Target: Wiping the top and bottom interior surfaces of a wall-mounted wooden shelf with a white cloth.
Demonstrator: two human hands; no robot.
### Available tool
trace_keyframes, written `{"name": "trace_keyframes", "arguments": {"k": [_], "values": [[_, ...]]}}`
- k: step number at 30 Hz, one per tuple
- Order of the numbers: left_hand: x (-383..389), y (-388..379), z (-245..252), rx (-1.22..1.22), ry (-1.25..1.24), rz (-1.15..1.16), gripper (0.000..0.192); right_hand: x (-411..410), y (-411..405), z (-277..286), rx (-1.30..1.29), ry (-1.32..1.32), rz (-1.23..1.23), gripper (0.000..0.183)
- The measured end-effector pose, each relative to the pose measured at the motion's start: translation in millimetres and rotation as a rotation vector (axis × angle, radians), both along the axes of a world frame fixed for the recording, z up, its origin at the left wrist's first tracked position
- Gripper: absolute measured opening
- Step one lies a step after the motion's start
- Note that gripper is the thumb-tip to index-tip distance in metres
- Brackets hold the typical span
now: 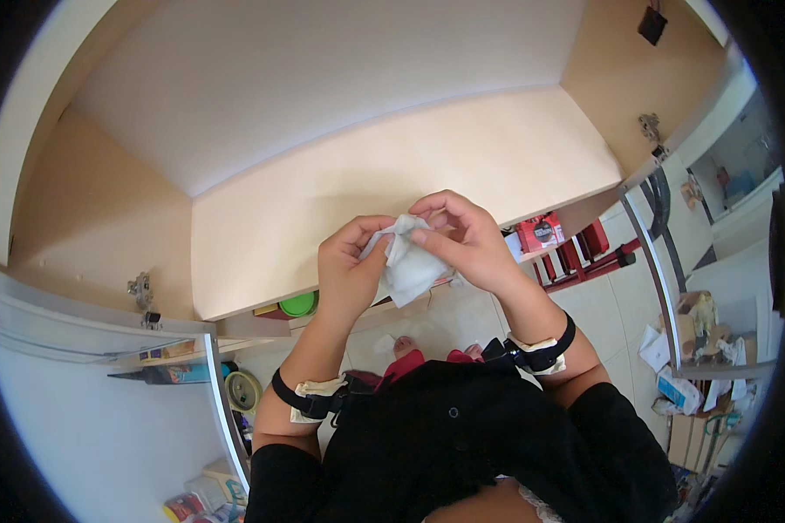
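Observation:
A crumpled white cloth or wipe [413, 267] hangs between my two hands, in front of the edge of a pale wooden cabinet shelf [366, 189]. My left hand [355, 258] pinches its left side between thumb and fingers. On the right, my right hand [461, 238] has thumb and fingers at the cloth's upper edge, holding it from that side. The cloth's lower part droops loosely below the fingers. Part of the shelf edge is hidden behind my hands.
Glass cabinet doors with metal frames stand open at left [216, 392] and right [651, 274]. Below the shelf are a green round lid [299, 304] and a red box [540, 233]. A dark red metal frame [579, 261] stands at right, and cluttered boxes [697, 431] lie at lower right.

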State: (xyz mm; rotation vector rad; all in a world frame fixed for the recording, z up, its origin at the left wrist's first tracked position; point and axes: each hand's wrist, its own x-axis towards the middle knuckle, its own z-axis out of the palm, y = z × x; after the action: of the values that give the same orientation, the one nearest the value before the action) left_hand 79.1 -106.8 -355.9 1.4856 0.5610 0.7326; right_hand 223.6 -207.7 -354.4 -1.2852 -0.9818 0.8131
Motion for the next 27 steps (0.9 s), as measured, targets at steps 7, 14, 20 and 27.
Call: {"name": "trace_keyframes", "arguments": {"k": [7, 14, 20, 27], "values": [[39, -21, -1, 0.043, 0.088, -0.253, 0.015, 21, -42, 10, 0.010, -0.216, -0.182, 0.027], [80, -56, 5, 0.226, 0.161, -0.441, 0.015, 37, -90, -6, 0.070, -0.409, -0.494, 0.015], [101, -74, 0, 0.220, 0.209, -0.535, 0.018, 47, -127, -5, -0.008, -0.176, -0.590, 0.006], [119, -79, -10, 0.137, 0.185, -0.553, 0.017, 83, -210, -30, -0.055, -0.079, -0.754, 0.009]]}}
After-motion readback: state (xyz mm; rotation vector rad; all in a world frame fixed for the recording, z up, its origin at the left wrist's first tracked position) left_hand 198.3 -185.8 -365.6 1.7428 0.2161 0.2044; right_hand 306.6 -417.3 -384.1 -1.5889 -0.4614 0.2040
